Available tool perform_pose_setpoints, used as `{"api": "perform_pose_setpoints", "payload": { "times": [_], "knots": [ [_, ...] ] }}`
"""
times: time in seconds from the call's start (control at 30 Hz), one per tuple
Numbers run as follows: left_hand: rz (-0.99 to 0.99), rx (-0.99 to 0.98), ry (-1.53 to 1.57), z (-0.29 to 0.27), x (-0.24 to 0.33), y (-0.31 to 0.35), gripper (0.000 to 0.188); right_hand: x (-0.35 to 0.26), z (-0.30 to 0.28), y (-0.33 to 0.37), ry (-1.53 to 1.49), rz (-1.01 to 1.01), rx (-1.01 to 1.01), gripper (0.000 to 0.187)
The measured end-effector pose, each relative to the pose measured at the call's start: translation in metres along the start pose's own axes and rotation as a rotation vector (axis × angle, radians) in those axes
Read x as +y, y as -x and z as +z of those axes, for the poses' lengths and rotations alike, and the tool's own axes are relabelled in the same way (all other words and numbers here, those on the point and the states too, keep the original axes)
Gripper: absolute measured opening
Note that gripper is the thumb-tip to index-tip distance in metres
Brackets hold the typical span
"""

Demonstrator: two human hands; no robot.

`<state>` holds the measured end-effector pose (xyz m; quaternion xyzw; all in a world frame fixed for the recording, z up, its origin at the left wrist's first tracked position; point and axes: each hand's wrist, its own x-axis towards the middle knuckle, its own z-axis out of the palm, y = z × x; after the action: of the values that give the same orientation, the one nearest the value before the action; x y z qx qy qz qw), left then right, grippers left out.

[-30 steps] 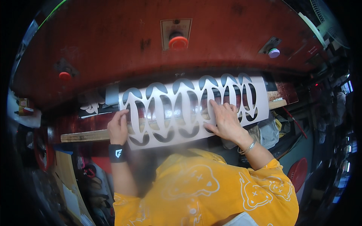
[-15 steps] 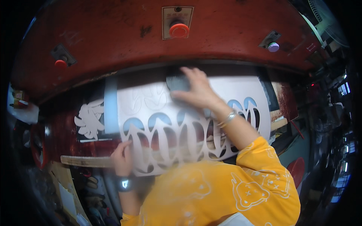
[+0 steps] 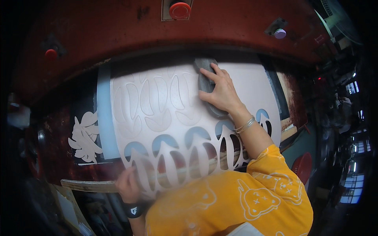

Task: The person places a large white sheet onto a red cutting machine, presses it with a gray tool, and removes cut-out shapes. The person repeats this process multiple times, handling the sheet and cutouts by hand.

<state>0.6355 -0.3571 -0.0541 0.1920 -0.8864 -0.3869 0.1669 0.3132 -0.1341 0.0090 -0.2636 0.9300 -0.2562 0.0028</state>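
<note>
A pale pink sheet lies under the press, its near part hanging over the edge towards me. Rows of curved, arrow-like openings run through that near part. Farther back, several pressed outlines mark the sheet, with the pieces still in place. My right hand grips a long dark grey cutting die, thumb on its left side and fingers spread over its top. The die rests on the sheet, right of the outlines. At the sheet's near left edge, my left hand has its fingers closed on the border.
Loose cut pieces are heaped left of a light blue board beneath the sheet. A red press beam with a red button spans the back. A wooden strip edges the table at the left.
My right hand has shifted the die rightwards over the sheet, uncovering more pressed outlines on its left. My left hand stays at the sheet's near left edge. The view has tilted slightly.
</note>
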Motion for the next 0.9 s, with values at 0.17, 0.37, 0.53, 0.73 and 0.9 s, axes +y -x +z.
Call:
{"api": "perform_pose_setpoints", "payload": {
  "times": [0.17,0.37,0.53,0.73,0.9],
  "knots": [
    [0.029,0.005,-0.019,0.001,-0.002,-0.004,0.017,-0.001,0.01,0.0,0.143,-0.001,0.062,0.064],
    [0.058,0.0,0.001,0.0,-0.003,0.0,0.017,0.009,0.001,0.009,0.106,-0.065,0.013,0.065],
    [0.028,0.06,0.044,0.002,-0.004,0.002,0.016,0.062,-0.035,0.028,-0.187,-0.124,0.443,0.051],
    [0.058,0.044,0.083,0.002,-0.012,-0.001,0.016,0.1,-0.121,0.007,-0.079,-0.043,1.251,0.065],
    [0.024,0.04,0.007,0.004,-0.011,0.003,0.019,0.105,-0.139,0.008,-0.224,-0.059,1.232,0.073]
  ]
}}
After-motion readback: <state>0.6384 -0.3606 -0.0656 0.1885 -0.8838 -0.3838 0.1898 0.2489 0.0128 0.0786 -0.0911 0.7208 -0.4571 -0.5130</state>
